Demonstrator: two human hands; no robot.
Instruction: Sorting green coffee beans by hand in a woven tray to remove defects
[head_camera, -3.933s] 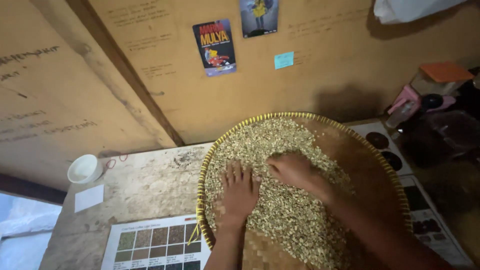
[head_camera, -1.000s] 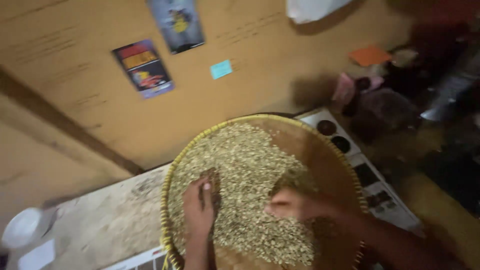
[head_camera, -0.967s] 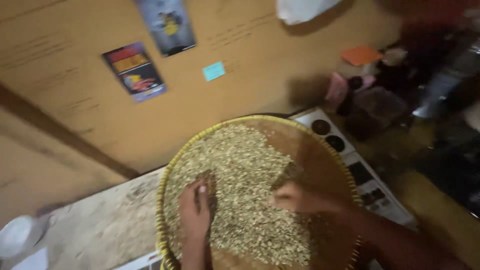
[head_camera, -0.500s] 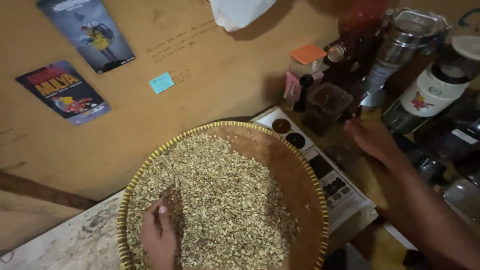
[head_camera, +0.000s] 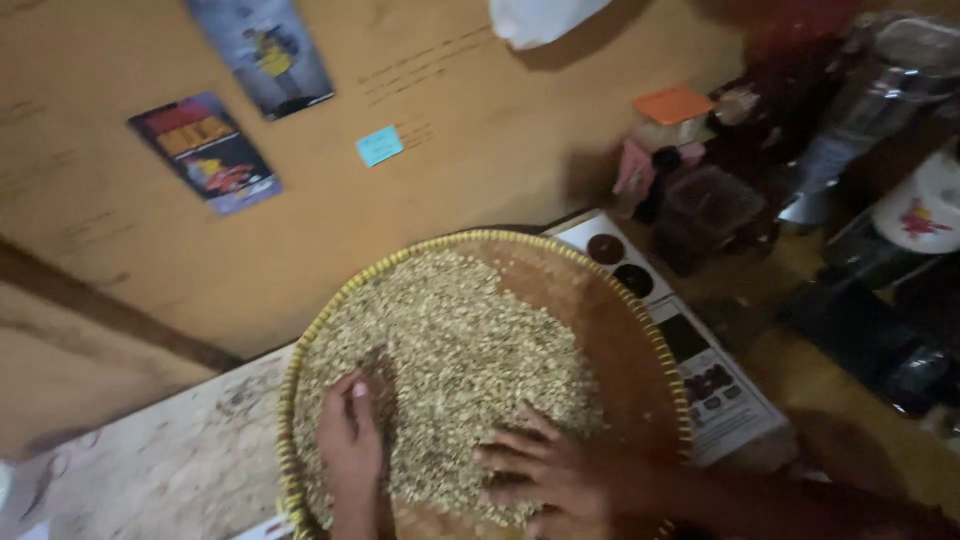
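A round woven winnowing tray (head_camera: 640, 330) with a yellow-bound rim lies flat on a worn wooden table (head_camera: 170, 470) in front of me, close to a tan board wall (head_camera: 470, 190); being round, it has no long axis that I can name. A bed of pale green coffee beans (head_camera: 450, 350) covers its left and middle, and the bare brown weave shows along its right side. My left hand (head_camera: 350, 450) rests on the beans near the tray's left edge, fingers together and pointing away from me, beside a dark furrow in the beans. My right hand (head_camera: 545, 475) lies palm down on the beans at the near edge, fingers spread wide and pointing left. Neither hand grasps anything; both lie open on the beans. A printed chart (head_camera: 690, 370) lies just right of the tray, partly under its rim. Blurred jars and containers (head_camera: 700, 205) stand beyond the chart.
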